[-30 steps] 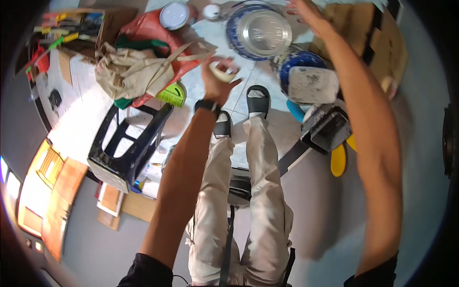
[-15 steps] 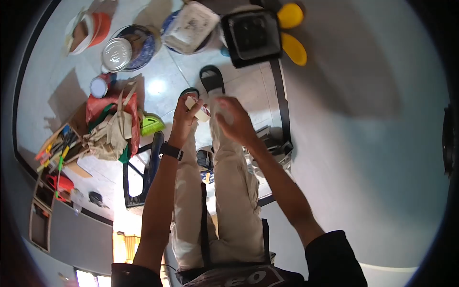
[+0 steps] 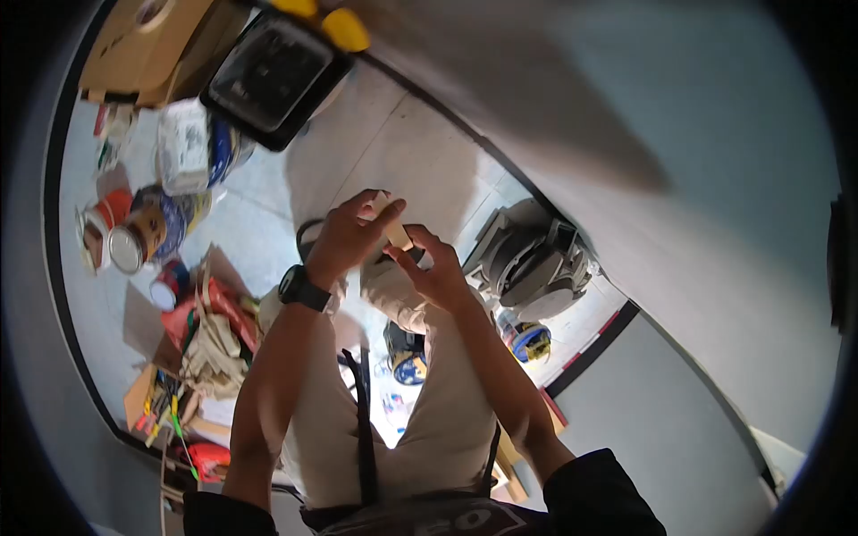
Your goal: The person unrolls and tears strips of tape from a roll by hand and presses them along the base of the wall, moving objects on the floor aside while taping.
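Observation:
A roll of pale tape (image 3: 393, 223) is held in front of my legs, seen from its edge. My left hand (image 3: 347, 234), with a black watch on its wrist, is closed round the upper left side of the roll. My right hand (image 3: 433, 268) is at the roll's lower end, its thumb and a finger pinched together close to it. Whether a strip of tape lies between those fingertips is too small to tell.
A black basin (image 3: 273, 79) and a cardboard box (image 3: 147, 45) are at upper left. Paint cans (image 3: 134, 243), a cloth bag (image 3: 214, 353) and a tool box (image 3: 156, 397) stand on the left. Grey-black equipment (image 3: 532, 268) is beside the wall (image 3: 643, 223) on the right.
The view has turned toward the wall and equipment. My right hand, far from the roll at first, has come in to its lower end; my left hand still holds the roll.

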`<action>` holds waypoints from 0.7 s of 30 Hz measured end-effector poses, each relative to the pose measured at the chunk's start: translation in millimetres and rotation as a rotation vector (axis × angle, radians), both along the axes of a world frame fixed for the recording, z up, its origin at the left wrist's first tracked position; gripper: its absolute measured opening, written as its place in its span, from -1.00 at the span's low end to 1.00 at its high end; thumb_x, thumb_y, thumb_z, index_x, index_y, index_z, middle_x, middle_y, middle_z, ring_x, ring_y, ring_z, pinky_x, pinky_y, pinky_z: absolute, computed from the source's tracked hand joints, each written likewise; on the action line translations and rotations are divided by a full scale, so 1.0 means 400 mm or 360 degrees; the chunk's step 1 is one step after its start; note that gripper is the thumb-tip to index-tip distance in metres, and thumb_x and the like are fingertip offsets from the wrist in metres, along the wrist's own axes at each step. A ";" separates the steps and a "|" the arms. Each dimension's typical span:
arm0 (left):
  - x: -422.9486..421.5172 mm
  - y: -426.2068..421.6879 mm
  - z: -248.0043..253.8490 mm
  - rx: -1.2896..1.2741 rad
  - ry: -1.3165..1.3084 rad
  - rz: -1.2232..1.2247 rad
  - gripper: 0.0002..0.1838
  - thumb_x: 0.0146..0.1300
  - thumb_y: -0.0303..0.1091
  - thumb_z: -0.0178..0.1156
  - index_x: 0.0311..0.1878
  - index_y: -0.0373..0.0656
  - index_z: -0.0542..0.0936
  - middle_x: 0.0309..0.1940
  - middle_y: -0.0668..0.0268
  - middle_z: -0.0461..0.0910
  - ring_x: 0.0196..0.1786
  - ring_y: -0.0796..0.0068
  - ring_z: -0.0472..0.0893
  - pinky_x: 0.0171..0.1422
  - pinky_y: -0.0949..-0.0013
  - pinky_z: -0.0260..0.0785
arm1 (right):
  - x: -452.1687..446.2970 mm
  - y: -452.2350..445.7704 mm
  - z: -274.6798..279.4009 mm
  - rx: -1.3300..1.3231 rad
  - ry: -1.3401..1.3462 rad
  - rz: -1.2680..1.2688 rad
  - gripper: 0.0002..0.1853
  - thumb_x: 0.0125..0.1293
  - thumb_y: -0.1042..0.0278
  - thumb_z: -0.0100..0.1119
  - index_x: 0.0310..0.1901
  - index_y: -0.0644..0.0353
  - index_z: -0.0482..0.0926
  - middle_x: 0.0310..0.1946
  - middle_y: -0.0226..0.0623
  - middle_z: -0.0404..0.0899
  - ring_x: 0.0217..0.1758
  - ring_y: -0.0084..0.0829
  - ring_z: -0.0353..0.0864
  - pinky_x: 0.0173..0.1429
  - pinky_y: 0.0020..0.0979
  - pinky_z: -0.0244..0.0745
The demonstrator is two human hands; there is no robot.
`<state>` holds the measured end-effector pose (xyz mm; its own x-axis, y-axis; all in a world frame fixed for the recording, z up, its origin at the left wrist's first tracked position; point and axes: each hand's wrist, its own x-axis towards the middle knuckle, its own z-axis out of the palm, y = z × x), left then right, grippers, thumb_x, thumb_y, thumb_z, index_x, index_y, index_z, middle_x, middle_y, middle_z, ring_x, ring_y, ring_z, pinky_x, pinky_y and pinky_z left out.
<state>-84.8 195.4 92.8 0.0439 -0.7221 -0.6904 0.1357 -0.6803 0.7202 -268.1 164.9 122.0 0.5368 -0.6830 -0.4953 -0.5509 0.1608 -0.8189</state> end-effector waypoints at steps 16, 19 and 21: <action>-0.079 -0.368 0.084 -0.0479 0.0206 -0.1151 -0.45 0.30 -0.40 0.35 0.35 -0.16 0.48 0.25 0.31 0.54 0.24 0.53 0.51 0.34 0.38 0.36 | -0.293 -0.242 -0.004 -0.0546 -0.0657 0.0156 -0.74 0.13 0.57 0.47 -0.13 0.32 0.65 -0.16 -0.09 0.70 -0.05 -0.14 0.71 0.10 -0.25 0.56; -0.138 -0.398 0.020 -0.0548 0.0458 -0.1139 -0.45 0.32 -0.34 0.37 0.34 -0.22 0.48 0.12 0.23 0.58 0.22 0.46 0.52 0.37 0.38 0.35 | -0.325 -0.226 -0.049 -0.0739 -0.0718 0.0119 -0.69 0.18 0.50 0.46 -0.06 0.34 0.63 -0.08 -0.10 0.65 -0.01 -0.15 0.66 0.15 -0.23 0.53; -0.183 -0.431 -0.005 -0.0645 0.0401 -0.1268 -0.46 0.30 -0.34 0.33 0.33 -0.21 0.48 0.11 0.22 0.59 0.20 0.45 0.53 0.35 0.38 0.35 | -0.332 -0.190 -0.079 -0.0967 -0.0774 -0.0258 -0.67 0.21 0.48 0.44 -0.01 0.33 0.61 -0.05 -0.11 0.65 0.01 -0.16 0.66 0.16 -0.24 0.53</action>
